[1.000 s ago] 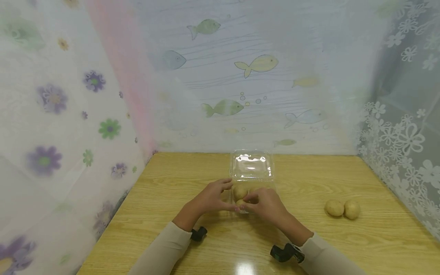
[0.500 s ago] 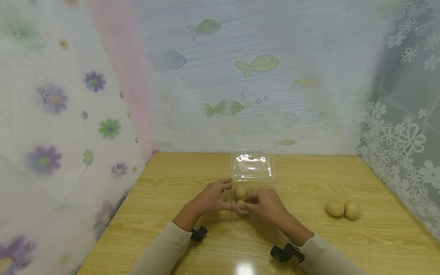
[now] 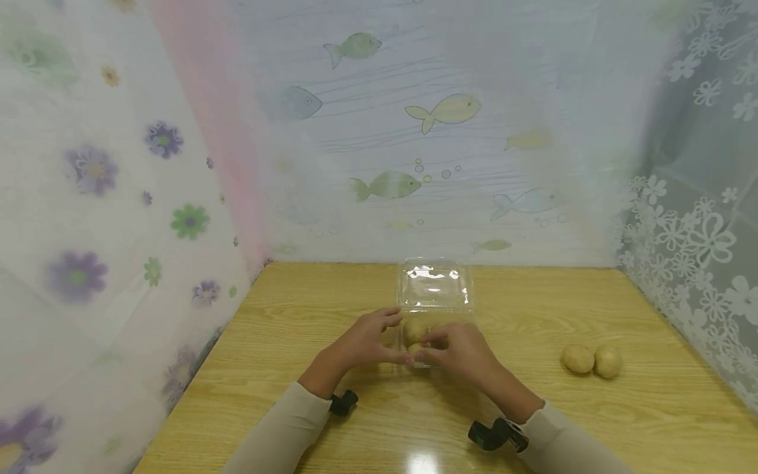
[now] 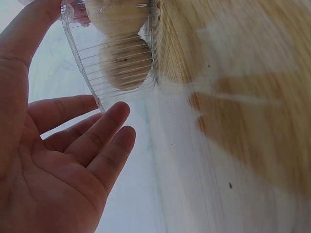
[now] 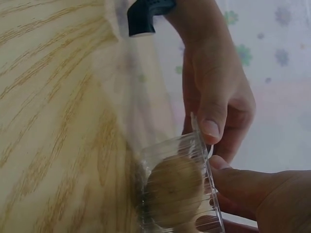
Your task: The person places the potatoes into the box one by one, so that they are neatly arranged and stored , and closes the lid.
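Observation:
A clear plastic clamshell box (image 3: 435, 289) stands on the table with its lid tipped back. Potatoes lie in its base, among them a rear-left potato (image 3: 413, 330) and a front-left potato (image 3: 415, 349). My right hand (image 3: 466, 352) reaches into the box from the right, its thumb and forefinger pinching the front-left potato. On the box's left side is my left hand (image 3: 368, 340), thumb at the front rim corner and extended fingers at the rear of that side. In the left wrist view, its fingertips (image 4: 119, 109) touch the rim corner. The right hand hides part of the box.
Two loose potatoes, a left one (image 3: 577, 359) and a right one (image 3: 607, 362), lie side by side on the wooden table (image 3: 308, 289) to the right. Printed curtains enclose the back and both sides, including a fish-patterned curtain (image 3: 379, 145).
My right hand has shifted very slightly over the front-left potato. The left hand and the box stay as they were.

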The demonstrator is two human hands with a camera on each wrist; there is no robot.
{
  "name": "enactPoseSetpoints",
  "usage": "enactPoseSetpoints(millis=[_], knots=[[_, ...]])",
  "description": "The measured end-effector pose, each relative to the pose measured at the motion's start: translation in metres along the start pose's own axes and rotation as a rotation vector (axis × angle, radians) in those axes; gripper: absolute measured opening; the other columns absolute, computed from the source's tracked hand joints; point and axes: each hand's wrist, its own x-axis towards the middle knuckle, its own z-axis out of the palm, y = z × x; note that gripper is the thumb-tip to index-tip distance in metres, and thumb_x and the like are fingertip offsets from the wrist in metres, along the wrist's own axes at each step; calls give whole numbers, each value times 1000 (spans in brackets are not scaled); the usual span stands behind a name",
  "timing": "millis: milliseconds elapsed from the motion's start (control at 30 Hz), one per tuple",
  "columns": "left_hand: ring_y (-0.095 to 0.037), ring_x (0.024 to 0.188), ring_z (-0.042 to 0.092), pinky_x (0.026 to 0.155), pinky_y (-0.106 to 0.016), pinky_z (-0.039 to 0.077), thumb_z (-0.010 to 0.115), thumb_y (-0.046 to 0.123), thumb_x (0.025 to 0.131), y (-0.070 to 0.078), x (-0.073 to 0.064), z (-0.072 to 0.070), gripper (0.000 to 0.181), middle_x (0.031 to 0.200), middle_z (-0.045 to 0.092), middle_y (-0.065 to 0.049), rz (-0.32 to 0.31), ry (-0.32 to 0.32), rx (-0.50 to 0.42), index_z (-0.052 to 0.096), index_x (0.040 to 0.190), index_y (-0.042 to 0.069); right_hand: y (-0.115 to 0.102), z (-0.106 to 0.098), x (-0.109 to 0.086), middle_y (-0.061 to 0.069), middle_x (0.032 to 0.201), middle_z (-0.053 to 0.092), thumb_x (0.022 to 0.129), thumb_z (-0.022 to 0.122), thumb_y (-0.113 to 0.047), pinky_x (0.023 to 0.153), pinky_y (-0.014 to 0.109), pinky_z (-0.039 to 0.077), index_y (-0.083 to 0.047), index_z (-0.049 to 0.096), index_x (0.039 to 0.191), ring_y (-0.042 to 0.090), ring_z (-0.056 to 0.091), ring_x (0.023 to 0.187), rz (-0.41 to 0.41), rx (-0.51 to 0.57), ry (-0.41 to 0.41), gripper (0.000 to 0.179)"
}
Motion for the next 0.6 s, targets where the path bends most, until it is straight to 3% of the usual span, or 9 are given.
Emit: enactPoseSetpoints(millis=[167,333,600], knots=[[-31,149,43,115,-47,45,84,64,77,1,0,0,104,164,41,-10,-2,-6,-6,48,154,4,1,-3,-1,0,107,80,85,85,-43,92,51,59,-18,84,103,27,74,109,-16,4,-3,31],[-31,147,46,114,-46,47,84,65,77,2,-1,-1,107,163,42,-11,-13,-4,-2,45,156,4,-1,-9,0,3,107,80,87,84,-37,84,48,62,-16,83,103,30,77,100,-57,-7,12,26],[-31,147,46,114,-47,46,84,64,77,2,-1,0,109,164,41,-11,-22,-8,-9,42,157,4,-5,-21,-3,1,110,80,88,84,-35,70,34,63,-18,83,106,19,79,81,-36,5,22,24]])
